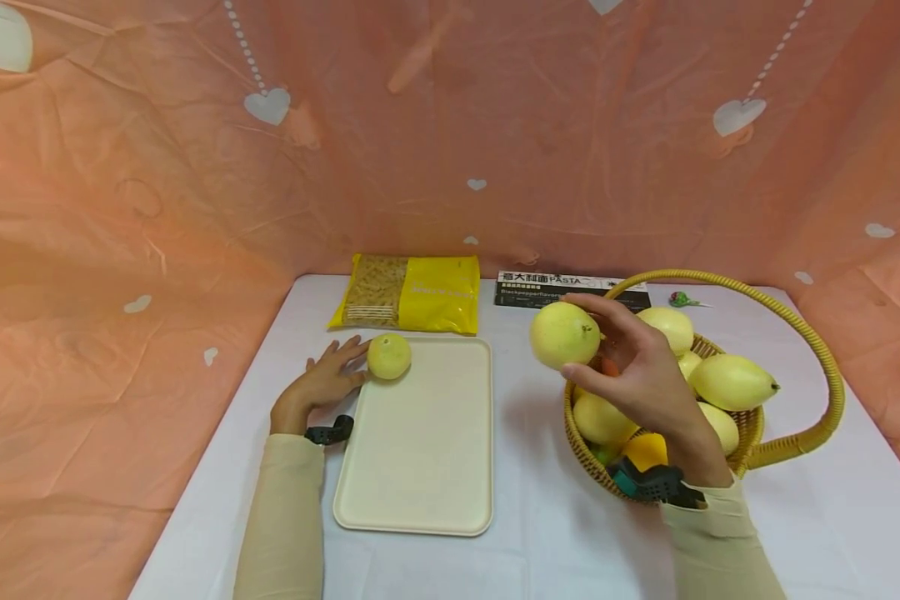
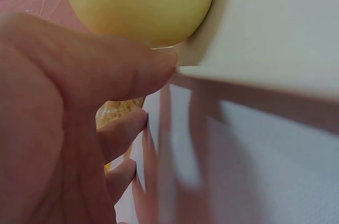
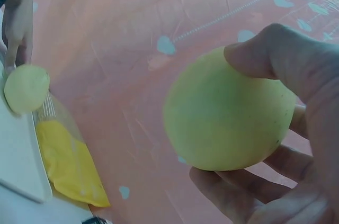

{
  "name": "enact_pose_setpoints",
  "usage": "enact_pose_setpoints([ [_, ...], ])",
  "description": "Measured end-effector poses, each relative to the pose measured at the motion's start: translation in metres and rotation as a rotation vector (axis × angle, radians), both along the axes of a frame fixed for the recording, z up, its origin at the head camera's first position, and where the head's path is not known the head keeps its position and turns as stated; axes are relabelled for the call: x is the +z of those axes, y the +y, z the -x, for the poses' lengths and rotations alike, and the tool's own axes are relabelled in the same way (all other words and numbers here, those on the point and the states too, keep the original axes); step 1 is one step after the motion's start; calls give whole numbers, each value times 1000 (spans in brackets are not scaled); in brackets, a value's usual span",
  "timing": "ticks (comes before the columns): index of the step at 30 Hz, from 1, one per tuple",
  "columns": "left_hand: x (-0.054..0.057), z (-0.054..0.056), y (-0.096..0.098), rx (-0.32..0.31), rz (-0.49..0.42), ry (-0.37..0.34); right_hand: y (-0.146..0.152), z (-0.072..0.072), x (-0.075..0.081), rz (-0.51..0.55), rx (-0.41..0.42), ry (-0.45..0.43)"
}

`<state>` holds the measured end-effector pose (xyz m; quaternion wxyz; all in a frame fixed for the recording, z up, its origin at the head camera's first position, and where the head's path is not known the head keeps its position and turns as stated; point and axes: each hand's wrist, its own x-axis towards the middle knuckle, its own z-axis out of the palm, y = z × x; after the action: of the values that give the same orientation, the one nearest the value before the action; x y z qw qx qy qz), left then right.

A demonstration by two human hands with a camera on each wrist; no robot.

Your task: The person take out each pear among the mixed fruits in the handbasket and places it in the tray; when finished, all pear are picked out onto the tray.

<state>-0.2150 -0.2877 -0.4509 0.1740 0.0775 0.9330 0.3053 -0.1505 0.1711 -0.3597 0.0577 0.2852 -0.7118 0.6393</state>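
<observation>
My right hand (image 1: 633, 367) grips a round, pale yellow-green fruit (image 1: 565, 335) between thumb and fingers, held up over the left side of a wicker basket (image 1: 587, 460). In the right wrist view the thumb lies on one side of that fruit (image 3: 228, 113) and the fingertips on the other. A similar fruit (image 1: 389, 357) sits at the far left corner of a cream tray (image 1: 420, 450). My left hand (image 1: 326, 385) is beside that corner, fingers fairly straight. The left wrist view has its thumb (image 2: 122, 70) at the tray's edge, close under the fruit (image 2: 143, 1).
Several pale yellow fruits (image 1: 731, 382) and an orange-yellow one (image 1: 645, 452) fill the basket, whose tall handle (image 1: 825, 358) arches to the right. Behind the tray lies a yellow pasta bag (image 1: 438, 292). A dark pasta box (image 1: 517, 293) and a small green item (image 1: 682, 299) lie farther right.
</observation>
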Motion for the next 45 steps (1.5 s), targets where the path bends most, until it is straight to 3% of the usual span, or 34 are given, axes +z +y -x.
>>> enact_pose_setpoints([
  [10, 0, 1, 1, -3, 5, -4, -26, 12, -4, 25, -3, 20],
  [18, 0, 1, 2, 0, 11, -10, -42, 18, -10, -13, -28, -29],
  [28, 1, -1, 2, 3, -1, -16, -74, 30, -18, -48, -1, -76],
  [45, 3, -2, 1, -2, -11, 2, -139, 55, -63, -26, -4, -170],
])
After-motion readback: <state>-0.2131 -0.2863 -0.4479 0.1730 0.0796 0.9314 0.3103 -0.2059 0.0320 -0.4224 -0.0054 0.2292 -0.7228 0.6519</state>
